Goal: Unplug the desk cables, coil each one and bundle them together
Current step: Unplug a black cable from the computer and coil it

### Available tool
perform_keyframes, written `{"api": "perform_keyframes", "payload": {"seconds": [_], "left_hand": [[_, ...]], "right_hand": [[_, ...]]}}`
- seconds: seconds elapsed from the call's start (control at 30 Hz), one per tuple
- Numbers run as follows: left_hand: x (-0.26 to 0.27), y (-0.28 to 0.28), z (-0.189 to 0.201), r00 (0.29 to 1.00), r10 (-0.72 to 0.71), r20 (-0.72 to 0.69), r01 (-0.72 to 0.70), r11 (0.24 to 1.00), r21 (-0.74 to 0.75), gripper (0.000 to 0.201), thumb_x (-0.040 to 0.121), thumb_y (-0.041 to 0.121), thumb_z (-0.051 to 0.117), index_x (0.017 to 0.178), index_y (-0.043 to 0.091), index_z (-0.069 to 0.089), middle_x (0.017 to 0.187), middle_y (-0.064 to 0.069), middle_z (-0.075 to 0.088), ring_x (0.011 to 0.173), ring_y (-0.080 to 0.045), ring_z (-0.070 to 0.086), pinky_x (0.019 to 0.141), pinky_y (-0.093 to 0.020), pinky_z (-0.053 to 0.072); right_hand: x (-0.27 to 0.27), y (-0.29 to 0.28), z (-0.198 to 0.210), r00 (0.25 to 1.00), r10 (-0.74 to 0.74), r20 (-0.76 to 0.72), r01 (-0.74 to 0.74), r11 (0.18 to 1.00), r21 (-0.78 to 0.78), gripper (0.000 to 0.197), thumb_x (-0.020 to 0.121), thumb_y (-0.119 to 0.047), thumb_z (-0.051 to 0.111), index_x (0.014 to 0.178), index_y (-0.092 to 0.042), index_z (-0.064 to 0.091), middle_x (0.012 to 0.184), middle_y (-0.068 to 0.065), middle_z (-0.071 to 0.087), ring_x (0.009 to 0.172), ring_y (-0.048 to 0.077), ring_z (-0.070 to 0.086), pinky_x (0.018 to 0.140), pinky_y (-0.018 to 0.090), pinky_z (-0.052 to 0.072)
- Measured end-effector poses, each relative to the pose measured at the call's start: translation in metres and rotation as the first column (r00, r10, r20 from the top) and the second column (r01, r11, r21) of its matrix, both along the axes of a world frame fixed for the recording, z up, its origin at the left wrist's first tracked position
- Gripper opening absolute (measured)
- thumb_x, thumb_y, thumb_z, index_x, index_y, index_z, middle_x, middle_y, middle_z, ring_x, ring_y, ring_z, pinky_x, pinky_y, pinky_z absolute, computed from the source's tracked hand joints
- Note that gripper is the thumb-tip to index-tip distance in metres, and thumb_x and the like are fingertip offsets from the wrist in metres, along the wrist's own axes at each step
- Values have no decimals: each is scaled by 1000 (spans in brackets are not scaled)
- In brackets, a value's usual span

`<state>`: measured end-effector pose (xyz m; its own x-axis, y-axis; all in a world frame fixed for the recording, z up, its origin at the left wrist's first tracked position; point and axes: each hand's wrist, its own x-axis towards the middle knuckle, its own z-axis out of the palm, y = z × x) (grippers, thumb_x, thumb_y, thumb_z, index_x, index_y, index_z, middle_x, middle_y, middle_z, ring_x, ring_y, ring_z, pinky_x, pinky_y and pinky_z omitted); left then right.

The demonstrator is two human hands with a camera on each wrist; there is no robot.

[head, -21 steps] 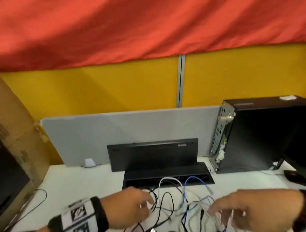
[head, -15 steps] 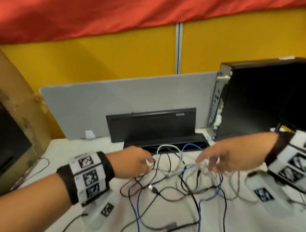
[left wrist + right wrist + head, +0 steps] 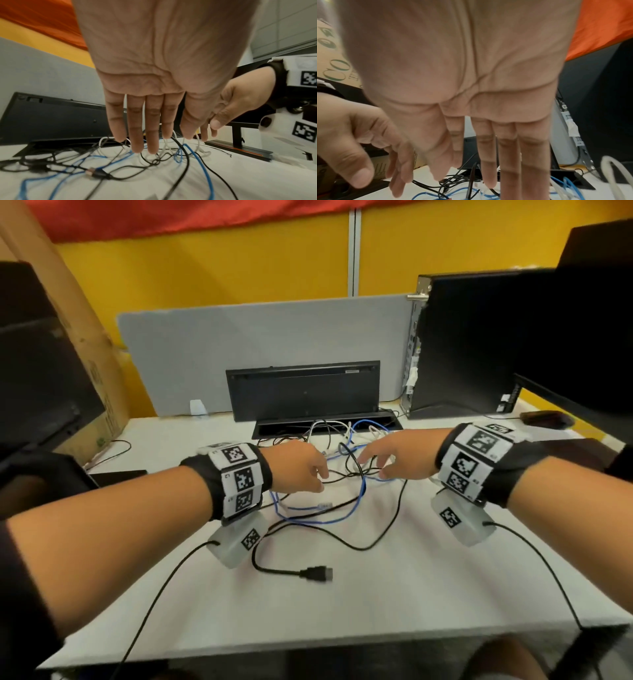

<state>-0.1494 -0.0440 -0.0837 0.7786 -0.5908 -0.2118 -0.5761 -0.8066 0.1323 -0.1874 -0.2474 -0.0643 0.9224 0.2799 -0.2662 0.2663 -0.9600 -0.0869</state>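
A tangle of black, blue and white cables lies on the white desk, running out of a black cable slot. A blue cable loops toward me, and a black cable ends in a flat plug lying loose. My left hand hovers over the tangle's left side with fingers straight, holding nothing. My right hand is over its right side, fingers also extended and empty. A black USB plug lies among the wires.
A black keyboard stands on edge against a grey divider. A black PC tower and monitor are at the right. A cardboard box and a dark screen stand at the left.
Both hands had curled fingers in the tangle, the right one amid white wires; now their fingers are straight above it. My view has tipped down toward the desk.
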Motion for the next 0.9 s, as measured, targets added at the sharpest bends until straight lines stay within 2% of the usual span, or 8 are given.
{"api": "perform_keyframes", "payload": {"seconds": [0.1, 0.23, 0.33, 0.43, 0.6, 0.7, 0.8, 0.9], "left_hand": [[-10, -18, -7, 1000, -1, -6, 1, 1000, -28, 33, 92, 35, 62, 120, 19, 66, 114, 1, 64, 94, -13, 54, 80, -24, 41], [-15, -46, -18, 1000, 6, 22, -5, 1000, -8, 34, 90, 41, 62, 108, 14, 71, 107, -1, 69, 98, -18, 61, 84, -32, 49], [-11, -62, -23, 999, 30, 36, -32, 999, 43, 35, 88, 45, 63, 92, 12, 71, 89, -2, 69, 87, -21, 62, 72, -31, 48], [-2, -69, -31, 999, 21, 37, -24, 994, 103, 35, 86, 46, 65, 71, 14, 60, 67, 4, 56, 72, -17, 56, 61, -27, 41], [21, -70, -49, 1000, -7, -19, 9, 991, 131, 28, 84, 39, 66, 91, 12, 69, 87, -2, 68, 76, -18, 59, 66, -28, 49], [33, -72, -55, 997, -73, -25, 76, 986, 149, 21, 84, 37, 67, 84, 16, 66, 79, 2, 62, 70, -15, 55, 55, -24, 40], [40, -75, -54, 994, -108, -18, 110, 979, 171, 21, 81, 38, 71, 80, 18, 64, 81, 0, 64, 72, -17, 56, 57, -24, 39], [40, -77, -43, 995, -100, -10, 101, 985, 137, 26, 81, 39, 71, 73, 16, 63, 73, 1, 63, 66, -15, 54, 58, -25, 40]], "right_hand": [[-2, -1, -8, 1000, -19, 5, 20, 999, -29, 41, 96, -25, 54, 137, -27, 49, 134, -2, 55, 120, 18, 52, 100, 28, 39], [-2, -5, -22, 1000, 8, 22, -6, 998, -70, 44, 96, -24, 54, 140, -27, 45, 136, -1, 54, 123, 19, 51, 102, 30, 39], [-1, -7, -26, 999, 42, 27, -40, 997, -59, 46, 96, -24, 54, 141, -27, 44, 138, -1, 52, 124, 19, 49, 102, 30, 37], [5, -10, -31, 997, 69, 36, -67, 997, -42, 41, 95, -26, 56, 136, -24, 49, 131, 0, 56, 117, 20, 52, 99, 32, 43], [18, -13, -51, 993, 108, -39, -110, 993, -48, 22, 81, -30, 73, 99, -20, 68, 90, -7, 62, 85, 16, 57, 72, 25, 47], [24, -11, -70, 964, 178, -196, -201, 974, -105, 26, 75, -27, 78, 99, -19, 70, 89, -8, 67, 84, 15, 61, 70, 24, 47], [29, -10, -83, 956, 230, -180, -258, 954, -150, 14, 79, -22, 72, 92, -20, 68, 82, -7, 62, 77, 15, 53, 72, 27, 47], [35, -14, -75, 961, 233, -145, -251, 961, -119, 15, 84, -23, 68, 98, -19, 71, 90, -6, 68, 77, 13, 51, 73, 25, 46]]}}
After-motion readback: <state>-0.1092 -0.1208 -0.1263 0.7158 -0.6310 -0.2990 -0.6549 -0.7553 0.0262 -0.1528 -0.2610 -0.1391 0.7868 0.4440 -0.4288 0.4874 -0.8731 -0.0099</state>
